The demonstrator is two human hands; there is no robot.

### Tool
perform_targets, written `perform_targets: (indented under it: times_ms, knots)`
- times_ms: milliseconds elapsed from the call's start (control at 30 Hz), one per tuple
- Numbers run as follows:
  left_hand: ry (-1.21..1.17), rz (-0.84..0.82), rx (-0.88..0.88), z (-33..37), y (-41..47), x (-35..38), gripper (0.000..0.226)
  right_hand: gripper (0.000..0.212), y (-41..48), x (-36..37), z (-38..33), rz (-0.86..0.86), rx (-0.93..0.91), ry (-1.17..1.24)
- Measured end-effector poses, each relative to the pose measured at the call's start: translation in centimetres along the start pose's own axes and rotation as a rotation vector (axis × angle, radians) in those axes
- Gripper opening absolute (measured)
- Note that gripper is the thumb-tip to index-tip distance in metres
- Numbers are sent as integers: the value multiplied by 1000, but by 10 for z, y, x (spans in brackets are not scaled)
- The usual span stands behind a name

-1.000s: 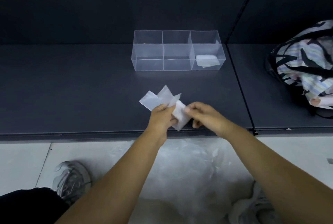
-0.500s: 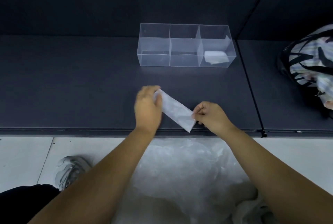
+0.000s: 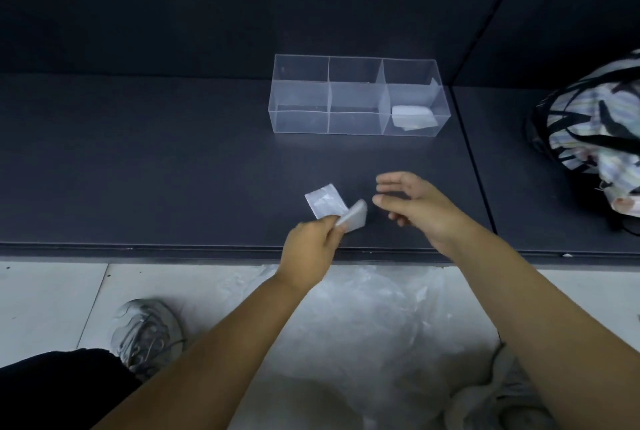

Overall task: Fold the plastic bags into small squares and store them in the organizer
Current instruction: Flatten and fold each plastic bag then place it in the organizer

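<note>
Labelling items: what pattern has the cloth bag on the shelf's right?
Cloth bag: pastel stripes with black bands; head view.

Shelf (image 3: pixel 173 170) dark charcoal. Organizer (image 3: pixel 358 97) clear. Bag (image 3: pixel 325 203) translucent white. Far right, tote (image 3: pixel 595 132) pastel-striped with black bands. Shoe (image 3: pixel 145 336) grey.

Dark matte shelf (image 3: pixel 173 170), two panels, seam (image 3: pixel 474 166) right of centre. Left panel: clear three-compartment organizer (image 3: pixel 299 97) near the back, one folded bag (image 3: pixel 414 116) in its right compartment. Right panel: striped fabric bag (image 3: pixel 595 125) at frame edge. Below the front lip: pale tiled floor (image 3: pixel 45 298), crumpled clear plastic (image 3: pixel 363 319) lying on it.
</note>
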State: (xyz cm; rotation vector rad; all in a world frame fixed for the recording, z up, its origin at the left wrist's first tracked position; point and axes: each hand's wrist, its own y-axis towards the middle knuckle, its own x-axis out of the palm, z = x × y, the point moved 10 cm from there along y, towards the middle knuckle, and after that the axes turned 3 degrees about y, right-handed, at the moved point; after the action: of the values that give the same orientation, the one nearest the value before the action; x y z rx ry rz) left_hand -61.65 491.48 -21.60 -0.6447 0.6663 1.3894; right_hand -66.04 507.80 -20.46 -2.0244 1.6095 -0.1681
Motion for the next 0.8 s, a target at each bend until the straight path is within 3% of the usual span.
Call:
perform_targets:
  times_ms: [133, 233, 400, 500, 567, 600, 667, 733, 800]
  knots:
    - [-391, -73, -263, -33, 18, 4, 35, 45, 10, 29, 14, -127, -13, -25]
    - [-606, -101, -420, -51, 26, 14, 29, 33, 23, 39, 25, -12, -13, -40]
    - [-693, -61, -565, -67, 33, 15, 24, 11, 35, 33, 29, 209, -15, -119]
    - [-419, 149, -516, -74, 33, -14, 22, 14, 37, 34, 29, 234, -5, -171]
    - [-65, 299, -292, -55, 34, -39, 28, 14, 38, 34, 29, 234, 11, -186]
    - [62, 298, -141, -40, 36, -39, 30, 15, 39, 35, 28, 234, 16, -196]
    - [266, 104, 81, -21, 39, -14, 41, 16, 39, 35, 26, 239, 22, -214]
    - [434, -92, 130, -30, 36, 13, 56, 16, 38, 35, 24, 245, 19, -234]
    - [513, -156, 112, -45, 33, 21, 65, 11, 37, 36, 25, 254, 12, -232]
